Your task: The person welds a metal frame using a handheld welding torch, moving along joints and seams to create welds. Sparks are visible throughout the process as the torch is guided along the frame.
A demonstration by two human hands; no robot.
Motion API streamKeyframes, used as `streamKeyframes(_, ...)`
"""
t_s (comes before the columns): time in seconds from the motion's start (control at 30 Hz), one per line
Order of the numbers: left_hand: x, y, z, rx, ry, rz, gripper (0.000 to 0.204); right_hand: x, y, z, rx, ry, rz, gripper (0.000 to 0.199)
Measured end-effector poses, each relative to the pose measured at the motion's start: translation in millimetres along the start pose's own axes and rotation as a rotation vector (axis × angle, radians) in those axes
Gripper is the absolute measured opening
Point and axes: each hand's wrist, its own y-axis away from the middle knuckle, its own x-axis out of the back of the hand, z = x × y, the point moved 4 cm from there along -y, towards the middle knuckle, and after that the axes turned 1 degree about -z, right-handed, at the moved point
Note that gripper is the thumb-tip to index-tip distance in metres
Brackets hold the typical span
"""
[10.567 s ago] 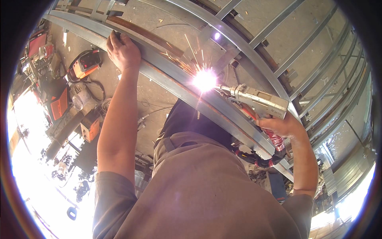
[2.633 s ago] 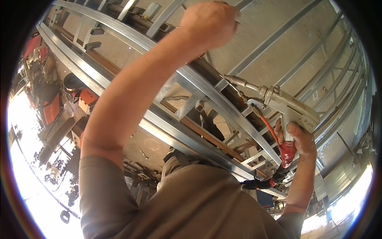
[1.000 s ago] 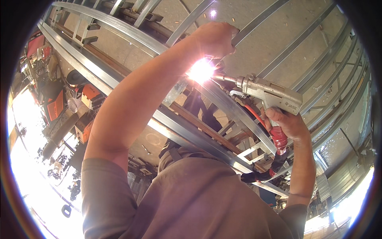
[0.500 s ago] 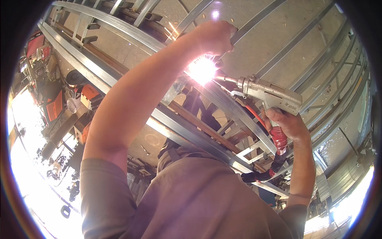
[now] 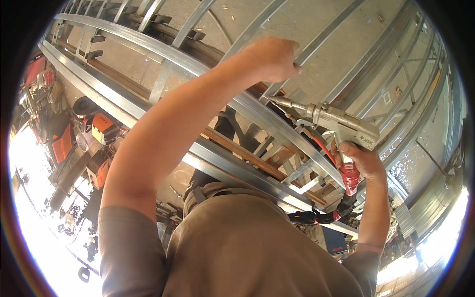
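My right hand (image 5: 365, 159) is wrapped round the grip of a silvery handheld welding gun (image 5: 344, 124), below its boxy body. Red wrapping covers the lower grip, and a dark cable runs down from it. The gun's narrow nozzle points left, its tip close to the joint where a metal crossbar (image 5: 329, 30) meets a long shiny metal rail (image 5: 269, 119). No arc glows at the tip. Across the rail reaches my left arm, and my left hand (image 5: 278, 59) is closed round the crossbar just above that joint. Its fingertips are partly hidden.
Parallel crossbars and rails of the metal frame stretch to the upper left and right. Brown beams (image 5: 262, 162) lie beneath. Orange-and-black machines (image 5: 103, 123) and clutter stand on the left. At lower right is a dark blue flat item (image 5: 335, 240).
The bright welding arc and its sparks have gone out. The gun has shifted slightly right and down, and my left hand a little down against the view.
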Motion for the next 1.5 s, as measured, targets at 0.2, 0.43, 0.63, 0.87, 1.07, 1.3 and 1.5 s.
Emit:
streamKeyframes(0.2,-23.2,5.1,2.6,0.065,-0.006,-0.061,0.080,5.2,-8.9,9.5,-0.028,0.080,-0.059,0.051)
streamKeyframes(0.43,-28.0,17.7,5.8,0.214,0.113,-0.193,0.098,3.1,-14.7,10.5,0.007,0.004,-0.142,0.044)
streamKeyframes(0.63,-32.2,11.0,-0.5,0.199,0.127,-0.189,0.102,3.7,-17.3,11.8,0.024,0.020,-0.140,0.039)
streamKeyframes(0.87,-34.6,5.3,-5.0,0.160,0.182,-0.192,0.104,0.4,-16.9,8.7,0.048,-0.015,-0.206,0.034)
streamKeyframes(1.07,-37.8,2.9,-9.0,0.125,0.187,-0.197,0.106,1.0,-17.1,11.0,0.032,0.029,-0.164,0.043)
streamKeyframes(1.3,-40.5,-4.9,-14.8,0.087,0.198,-0.239,0.111,1.9,-16.3,11.2,0.027,0.030,-0.192,0.040)
streamKeyframes(1.5,-40.0,-4.5,-14.2,0.083,0.222,-0.242,0.112,2.0,-13.6,10.7,0.011,0.037,-0.177,0.041)
